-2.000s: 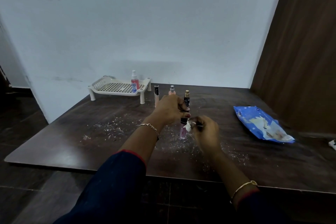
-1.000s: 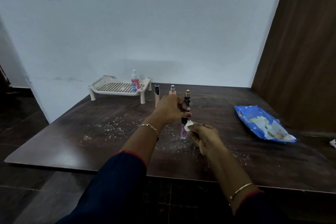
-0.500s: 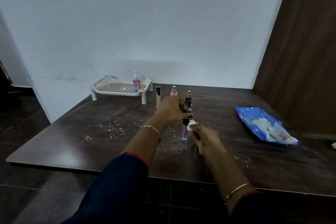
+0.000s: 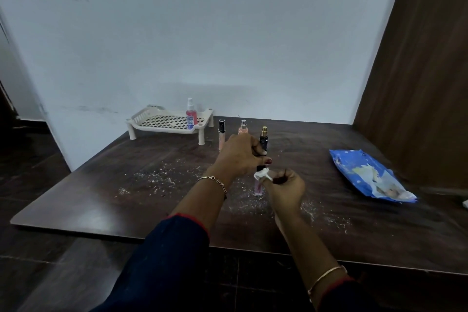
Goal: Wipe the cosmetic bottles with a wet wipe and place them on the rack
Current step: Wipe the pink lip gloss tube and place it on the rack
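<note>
Right of the rack (image 4: 141, 119), toward the table's near edge: a person holds a slim pink bottle (image 4: 258, 189) upright, its base on the dark table (image 4: 101, 197).
Left hand (image 4: 240, 154): fingers curled round the bottle's black cap end, steadying it from above.
Right hand (image 4: 286, 190): pinches a small wad of wet wipe (image 4: 263, 175) against the bottle just below the cap.
Rack contents: one red spray bottle (image 4: 191, 115), upright at the right end of the perforated deck.
Just right of the rack: three bottles wait in a row, a black-capped tube (image 4: 221, 134), a peach bottle (image 4: 243, 129) and a dark bottle (image 4: 264, 138) with a gold top, their bases partly hidden by the left hand.
Far right of the rack: a blue wipes pack (image 4: 367, 175) lies flat, white tissue showing at its opening.
Risk, tipping: the pink bottle looks tall and narrow; a hard sideways rub could topple it or knock the dark bottle close behind.
Risk, grit: white specks (image 4: 152, 177) litter the table round the base and could cling to the damp wipe.
Risk, placing: a wet, slick bottle may slip in transit, and its narrow base may stand unsteadily on the holed deck.
</note>
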A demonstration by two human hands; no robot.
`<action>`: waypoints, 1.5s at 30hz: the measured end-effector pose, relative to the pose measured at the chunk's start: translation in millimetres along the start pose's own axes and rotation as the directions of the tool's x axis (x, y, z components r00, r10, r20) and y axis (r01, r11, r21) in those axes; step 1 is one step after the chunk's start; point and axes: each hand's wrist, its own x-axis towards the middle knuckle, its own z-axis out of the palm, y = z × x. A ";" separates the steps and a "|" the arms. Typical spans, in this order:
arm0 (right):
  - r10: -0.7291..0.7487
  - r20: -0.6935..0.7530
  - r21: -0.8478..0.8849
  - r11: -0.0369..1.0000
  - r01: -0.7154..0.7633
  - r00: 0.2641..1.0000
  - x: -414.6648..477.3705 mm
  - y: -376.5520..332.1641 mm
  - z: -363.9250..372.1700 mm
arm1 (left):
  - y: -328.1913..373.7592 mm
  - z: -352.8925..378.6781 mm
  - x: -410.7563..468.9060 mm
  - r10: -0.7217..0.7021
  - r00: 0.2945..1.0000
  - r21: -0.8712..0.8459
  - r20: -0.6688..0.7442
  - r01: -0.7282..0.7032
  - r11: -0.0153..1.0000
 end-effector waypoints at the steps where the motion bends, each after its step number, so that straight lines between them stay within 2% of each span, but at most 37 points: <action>1: -0.067 0.028 -0.072 0.995 0.069 0.997 2.3 2.9 -3.0 | -0.4 -0.3 0.5 0.001 1.000 0.002 0.006 -0.001 1.000; 3: -0.180 0.102 -0.222 0.955 0.199 0.978 6.4 3.8 -10.0 | -1.2 -0.2 1.6 0.003 1.000 0.014 0.014 -0.004 1.000; 5: -0.219 0.176 -0.331 0.905 0.267 0.960 10.0 4.7 -16.0 | -1.3 0.1 1.3 0.004 1.000 0.012 0.013 -0.004 1.000; 8: -0.140 0.217 -0.567 0.787 0.241 0.966 11.4 10.6 -20.4 | -0.6 0.8 -1.0 -0.009 1.000 -0.018 0.019 0.009 1.000; 10: -0.081 0.188 -0.635 0.750 0.184 0.979 9.7 14.3 -21.5 | 0.5 0.9 -2.9 -0.013 0.999 -0.026 0.037 0.014 1.000; 13: -0.052 0.145 -0.525 0.842 0.122 0.988 8.5 5.5 -18.6 | 2.0 -1.5 -5.2 0.005 0.998 -0.009 0.059 -0.004 1.000; 15: -0.112 0.113 -0.457 0.876 0.152 0.987 9.8 -2.6 -16.1 | 1.8 -2.9 -6.3 0.018 0.998 -0.009 0.059 -0.018 1.000; 19: -0.245 0.087 -0.432 0.864 0.259 0.965 7.0 -4.5 -11.4 | 0.6 -2.7 -12.4 -0.004 1.000 -0.165 -0.018 0.001 0.986; 23: -0.240 0.074 -0.439 0.863 0.248 0.968 -0.6 7.7 -16.1 | -6.1 -9.1 -17.4 -0.056 0.997 -0.356 -0.054 0.033 0.934; 27: -0.201 0.072 -0.390 0.895 0.214 0.977 -4.2 12.2 -21.4 | -7.1 -24.0 -20.7 -0.068 0.995 -0.421 -0.078 0.029 0.906; 31: -0.213 0.103 -0.300 0.925 0.235 0.972 1.4 -5.4 -11.1 | -4.2 -28.9 -19.9 -0.038 0.997 -0.415 -0.061 0.010 0.910; 35: -0.345 0.126 -0.288 0.885 0.367 0.930 1.8 -22.1 -3.2 | -1.0 -30.2 -20.2 -0.064 0.993 -0.458 -0.101 0.011 0.889; 40: -0.435 0.171 -0.403 0.788 0.466 0.884 -6.3 -12.3 -16.8 | -1.7 -43.1 -25.2 -0.109 0.991 -0.622 -0.075 0.039 0.782; 45: -0.380 0.135 -0.364 0.840 0.402 0.915 -9.3 -12.1 -20.5 | -5.8 -49.7 -28.0 -0.106 0.994 -0.704 -0.033 0.052 0.709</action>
